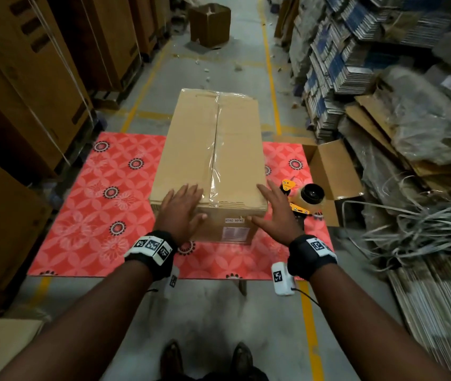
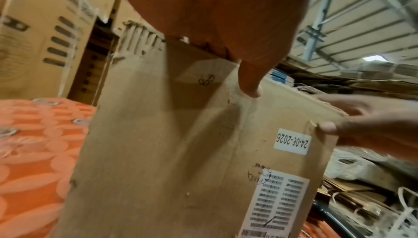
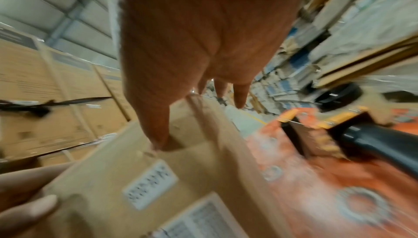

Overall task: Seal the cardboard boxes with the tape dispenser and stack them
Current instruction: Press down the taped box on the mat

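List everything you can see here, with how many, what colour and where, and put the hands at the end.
Sealed cardboard box: one, tan, clear tape along its top seam, lying on the mat in the middle.
Mat: one, red with white floral pattern, on the floor under the box.
Tape dispenser: one, yellow and black, on the mat just right of the box.
Open cardboard box: one, brown, flaps up, right edge of the mat.
Empty carton: one, brown, far down the aisle.
Tall cartons: several, brown, strapped, along the left.
Flattened cardboard stacks: many, grey-blue, on the right.
Strapping: a tangle, pale, right floor.
Left hand: flat on the box's near left corner.
Right hand: open at the near right corner.
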Demonstrator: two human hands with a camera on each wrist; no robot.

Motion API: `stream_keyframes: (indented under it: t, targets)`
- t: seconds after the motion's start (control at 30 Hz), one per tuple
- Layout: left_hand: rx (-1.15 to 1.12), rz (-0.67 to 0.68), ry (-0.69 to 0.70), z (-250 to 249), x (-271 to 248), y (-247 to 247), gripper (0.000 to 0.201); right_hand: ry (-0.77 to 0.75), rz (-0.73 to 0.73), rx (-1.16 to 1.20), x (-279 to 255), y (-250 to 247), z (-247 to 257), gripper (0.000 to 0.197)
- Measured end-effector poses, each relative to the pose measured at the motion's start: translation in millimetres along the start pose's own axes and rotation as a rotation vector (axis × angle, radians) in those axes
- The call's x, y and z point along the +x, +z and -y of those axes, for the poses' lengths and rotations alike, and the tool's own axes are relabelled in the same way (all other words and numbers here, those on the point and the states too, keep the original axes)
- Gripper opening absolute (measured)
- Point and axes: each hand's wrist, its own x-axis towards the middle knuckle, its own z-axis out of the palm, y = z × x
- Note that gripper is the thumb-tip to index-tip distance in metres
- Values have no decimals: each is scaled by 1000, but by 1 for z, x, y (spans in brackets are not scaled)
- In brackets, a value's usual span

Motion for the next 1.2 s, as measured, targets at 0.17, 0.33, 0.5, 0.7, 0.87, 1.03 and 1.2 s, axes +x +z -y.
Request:
stream_keyframes:
  t: [0.17, 0.33, 0.5, 0.7, 0.87, 1.03, 1.2]
  targets:
    - [48, -39, -57, -4, 1, 9, 60, 275, -102, -71, -33, -2, -60, 69]
    - [86, -54, -105, -11, 2, 12, 63, 580, -90, -166, -44, -6, -106, 50]
    - [109, -23, -132, -11, 4, 13, 63, 690, 19, -91, -27, 11, -134, 63]
    - [161, -13, -182, -14, 7, 16, 64, 759, 37, -26, -4, 22, -149, 55]
    - [201, -8, -204, -19, 9, 15, 64, 860, -31, 136, 5, 20, -145, 58]
    - [184, -12, -195, -24, 9, 10, 63, 901, -83, 224, 14, 15, -142, 65]
    - [162, -34, -189, -27, 7, 9, 62, 875, -183, 349, 21, 8, -124, 55]
